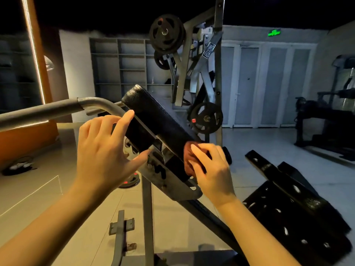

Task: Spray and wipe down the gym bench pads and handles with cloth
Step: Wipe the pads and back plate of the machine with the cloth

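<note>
1. The right hand (pixel 211 169) has its fingers bent down over a bunched reddish-brown cloth (pixel 186 154) and holds it against the lower end of the black bench pad (pixel 163 120).
2. From that grip the pad runs up and away to the left, tilted, with its textured top end the farthest point from the cloth.
3. The left hand (pixel 105 148) is up the pad from the cloth, spread wide with nothing held in it. Its index fingertip (pixel 130 113) lies at the pad's near edge and its thumb tip (pixel 147 153) touches the underside by the metal bracket (pixel 169 181).
4. The bracket sits directly below the cloth grip and carries the pad's lower end.
5. A grey curved handle bar (pixel 48 110) passes behind the left hand's fingers and runs out to the left. Whether those fingers touch it cannot be told.
6. A grey upright post (pixel 147 208) drops beneath the gap between the two hands.
7. Beyond the cloth grip hangs a black weight plate (pixel 206 118), with a larger weight plate (pixel 166 33) high above it on the machine frame.
8. To the right of the right forearm, well apart from the grip, lies a black perforated panel (pixel 292 212).
</note>
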A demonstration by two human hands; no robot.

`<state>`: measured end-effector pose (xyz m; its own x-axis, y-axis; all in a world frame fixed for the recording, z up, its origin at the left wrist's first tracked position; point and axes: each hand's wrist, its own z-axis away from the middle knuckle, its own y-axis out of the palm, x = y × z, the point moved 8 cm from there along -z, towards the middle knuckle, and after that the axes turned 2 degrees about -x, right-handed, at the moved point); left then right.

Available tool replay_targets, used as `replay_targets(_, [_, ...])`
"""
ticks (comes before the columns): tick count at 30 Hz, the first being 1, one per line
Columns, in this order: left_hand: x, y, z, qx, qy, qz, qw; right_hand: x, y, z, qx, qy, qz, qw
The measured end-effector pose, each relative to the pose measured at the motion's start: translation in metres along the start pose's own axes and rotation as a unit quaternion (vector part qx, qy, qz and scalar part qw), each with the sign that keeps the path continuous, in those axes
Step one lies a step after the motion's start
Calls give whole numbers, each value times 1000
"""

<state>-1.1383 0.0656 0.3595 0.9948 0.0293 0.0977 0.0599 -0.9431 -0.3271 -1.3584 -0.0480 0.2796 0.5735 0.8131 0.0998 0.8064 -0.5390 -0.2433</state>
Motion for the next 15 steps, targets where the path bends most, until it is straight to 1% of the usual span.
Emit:
replay_targets(3, [-2,2,-1,-10,-7,14,1000,-34,-21,51,37,24,25,999])
replay_targets(5, [-3,4,1,-11,-14,26,1000,-45,-31,62,41,56,28,997])
replay_targets(7, [-2,6,2,-11,-20,36,999,-37,-36,46,10,65,16,998])
replay_targets(9, [-2,7,2,-5,-21,32,999,-16,-29,10,-19,49,-10,999])
replay_targets(11, [-1,5,0,2,-13,23,1000,-1,-10,-18,-10,38,-28,999])
replay_targets(13, [0,5,-1,5,0,9,1000,0,4,-19,2,25,-6,1000])
replay_targets(15, [3,6,2,-1,8,4,1000,-13,2,9,-3,42,12,999])
